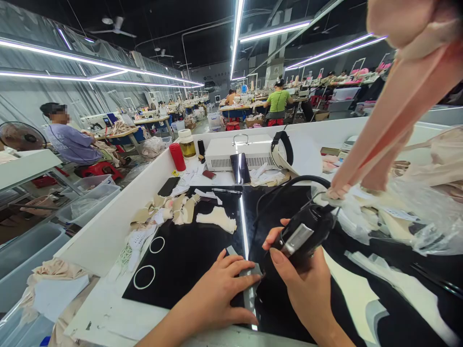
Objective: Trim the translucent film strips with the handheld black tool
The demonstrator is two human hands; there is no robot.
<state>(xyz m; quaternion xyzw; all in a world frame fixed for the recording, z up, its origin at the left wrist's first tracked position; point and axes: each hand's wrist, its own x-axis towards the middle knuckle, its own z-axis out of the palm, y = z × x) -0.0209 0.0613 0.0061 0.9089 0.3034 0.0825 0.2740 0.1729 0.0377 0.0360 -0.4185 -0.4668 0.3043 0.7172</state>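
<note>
My left hand (224,291) lies flat with fingers spread, pressing on a grey translucent piece (252,300) on the glossy black board (188,250). The fingers of my right hand (307,289) are wrapped round a black corded hand tool (298,236) with a silver plate, which looks like an electric cloth cutter. Its working end is close to the fingertips of my left hand, and I cannot make out a blade. A cream cloth piece (217,219) lies farther back on the board. To the right of my right hand is a larger cream piece (349,284).
Pink fabric (383,125) hangs at the upper right, above the tool. Behind the board stand a white metal box (224,154), a red cylinder (177,156) and a jar (186,144). Plastic bags (408,207) and cloth crowd the right. One person (72,137) sits at the left.
</note>
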